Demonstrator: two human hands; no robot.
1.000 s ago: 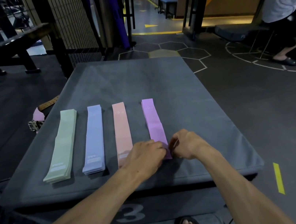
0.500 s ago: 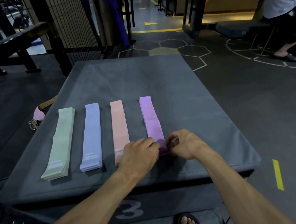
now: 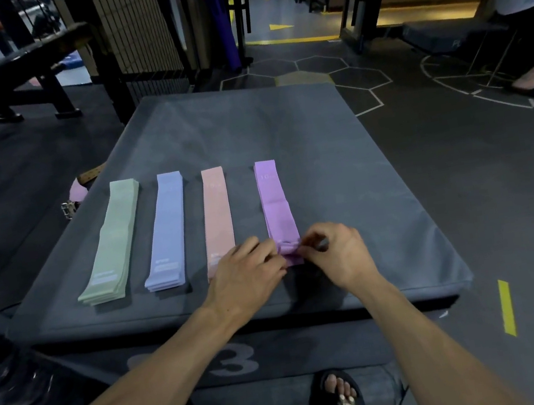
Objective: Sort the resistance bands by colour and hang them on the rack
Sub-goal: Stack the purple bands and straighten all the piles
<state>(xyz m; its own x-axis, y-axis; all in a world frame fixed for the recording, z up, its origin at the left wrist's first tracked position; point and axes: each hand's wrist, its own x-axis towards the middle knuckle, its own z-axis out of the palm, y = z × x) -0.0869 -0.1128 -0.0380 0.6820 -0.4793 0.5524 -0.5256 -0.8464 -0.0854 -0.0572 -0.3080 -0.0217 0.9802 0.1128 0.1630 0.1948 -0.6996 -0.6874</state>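
Since a second ago the near end of the purple band stack [image 3: 277, 211], right of centre on the padded grey table [image 3: 339, 163], has bunched upward between the left hand [image 3: 246, 271] and right hand [image 3: 335, 251], whose curled fingers pinch it, suggesting that lifting for hanging has begun.

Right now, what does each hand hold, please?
Left hand: pinches the near end of the purple fabric resistance band.
Right hand: pinches the same band end.
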